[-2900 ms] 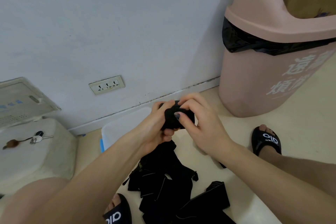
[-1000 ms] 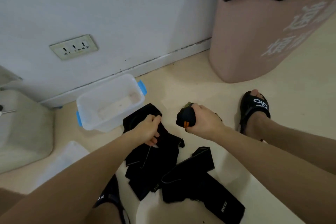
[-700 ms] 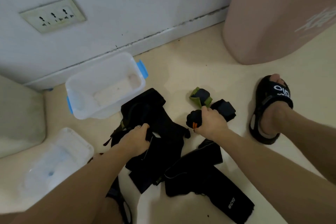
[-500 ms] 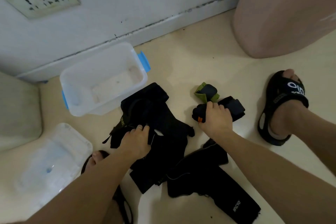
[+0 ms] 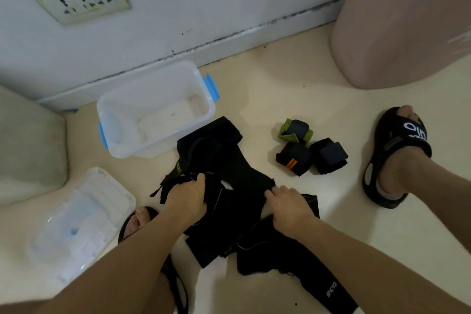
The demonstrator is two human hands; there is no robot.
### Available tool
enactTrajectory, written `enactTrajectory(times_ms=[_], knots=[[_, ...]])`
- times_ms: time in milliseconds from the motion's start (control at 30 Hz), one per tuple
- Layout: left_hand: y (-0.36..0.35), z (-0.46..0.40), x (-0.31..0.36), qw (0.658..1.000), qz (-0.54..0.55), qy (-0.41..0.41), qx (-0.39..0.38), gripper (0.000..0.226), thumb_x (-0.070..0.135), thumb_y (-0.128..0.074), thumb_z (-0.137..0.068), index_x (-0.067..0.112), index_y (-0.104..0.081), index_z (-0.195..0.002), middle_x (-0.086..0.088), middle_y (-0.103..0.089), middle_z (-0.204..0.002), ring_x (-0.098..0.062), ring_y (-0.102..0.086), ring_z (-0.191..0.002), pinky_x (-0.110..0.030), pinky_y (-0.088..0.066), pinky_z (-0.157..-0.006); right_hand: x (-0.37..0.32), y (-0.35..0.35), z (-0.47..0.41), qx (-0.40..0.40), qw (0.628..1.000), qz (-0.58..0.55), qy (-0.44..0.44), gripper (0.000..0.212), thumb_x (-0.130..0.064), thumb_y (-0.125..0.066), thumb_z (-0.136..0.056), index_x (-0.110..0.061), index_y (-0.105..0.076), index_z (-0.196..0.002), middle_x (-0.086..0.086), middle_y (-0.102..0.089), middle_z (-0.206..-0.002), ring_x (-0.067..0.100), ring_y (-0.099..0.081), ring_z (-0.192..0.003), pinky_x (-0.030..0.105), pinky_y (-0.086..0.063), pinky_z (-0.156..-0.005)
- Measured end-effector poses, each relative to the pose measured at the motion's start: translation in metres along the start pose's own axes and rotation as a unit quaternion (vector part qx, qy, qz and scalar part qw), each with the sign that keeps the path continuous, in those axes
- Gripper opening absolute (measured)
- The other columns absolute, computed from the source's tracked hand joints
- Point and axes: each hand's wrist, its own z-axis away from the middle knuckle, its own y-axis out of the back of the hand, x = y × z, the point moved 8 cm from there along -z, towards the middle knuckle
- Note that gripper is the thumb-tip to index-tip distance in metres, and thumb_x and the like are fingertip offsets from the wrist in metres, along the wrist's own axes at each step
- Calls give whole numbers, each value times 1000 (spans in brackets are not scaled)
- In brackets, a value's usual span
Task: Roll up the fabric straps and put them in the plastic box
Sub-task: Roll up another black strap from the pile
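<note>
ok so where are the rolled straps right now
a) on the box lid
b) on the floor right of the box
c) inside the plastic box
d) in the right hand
b: the three rolled straps lie together on the floor to the right of the plastic box, which holds no straps, and both the left hand and the right hand are on the unrolled black straps.

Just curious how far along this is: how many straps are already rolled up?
3, all on the floor right of the plastic box: green-edged roll farthest, orange-striped roll nearer, plain black roll beside it. None visible in the box.
</note>
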Motion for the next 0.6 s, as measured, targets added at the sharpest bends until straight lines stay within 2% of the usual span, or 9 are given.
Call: enactTrajectory(times_ms=[67, 133, 200, 300, 367, 467, 533, 600], knots=[[4, 8, -2, 999, 47, -10, 9, 38, 19, -57, -93, 10, -40, -126, -1, -57, -87, -19, -56, -75, -32, -37, -61, 3, -27, 9, -76, 994, 50, -55, 74, -28, -66, -91, -10, -32, -153, 13, -47, -147, 32, -43, -135, 43, -30, -117], [11, 16, -7, 993, 113, -9, 23, 29, 17, -60, -90, 13, -43, -114, 1, -57, -81, -22, -61, -74, -34, -42, -59, 3, -40, 17, -97, 988, 96, -74, 72, -31, -67, -91, -10, -33, -151, 15, -45, -148, 34, -42, -136, 47, -26, -120], [21, 27, -12, 985, 169, -1, 36, 24, 19, -62, -90, 15, -42, -103, 1, -58, -76, -20, -60, -70, -32, -41, -55, 0, -42, 21, -99, 985, 126, -70, 61, -27, -67, -93, -11, -42, -146, 14, -50, -143, 32, -45, -133, 45, -29, -117], [38, 42, -15, 976, 211, 0, 56, 23, 19, -64, -89, 15, -43, -99, 1, -57, -74, -11, -52, -63, -25, -34, -53, -6, -37, 26, -105, 982, 150, -40, 38, -21, -60, -97, -12, -57, -134, 11, -59, -133, 30, -49, -126, 39, -34, -110], [50, 52, -14, 973, 222, 0, 67, 24, 18, -64, -89, 17, -44, -101, 1, -56, -74, -10, -49, -62, -25, -34, -54, -8, -25, 31, -112, 985, 128, -26, 32, -22, -55, -98, -12, -60, -128, 12, -61, -130, 30, -51, -123, 36, -35, -104], [73, 67, -9, 968, 238, -13, 72, 22, 19, -64, -89, 22, -45, -101, -3, -64, -83, -18, -60, -74, -36, -49, -66, -15, 6, 43, -136, 989, 52, -4, 27, -23, -53, -94, -11, -61, -117, 14, -62, -124, 31, -57, -115, 32, -36, -87], [95, 78, -2, 964, 250, -30, 82, 21, 19, -64, -89, 24, -48, -100, -5, -67, -90, -23, -65, -84, -42, -55, -77, -22, 34, 54, -149, 989, 10, 0, 17, -23, -53, -93, -15, -58, -108, 13, -61, -113, 30, -58, -104, 29, -36, -81], [119, 89, 6, 961, 259, -50, 83, 21, 17, -65, -86, 27, -52, -98, -1, -66, -88, -22, -64, -85, -39, -54, -76, -30, 61, 66, -149, 988, -37, 7, 15, -23, -54, -94, -14, -60, -103, 7, -57, -100, 26, -55, -90, 29, -41, -73]])
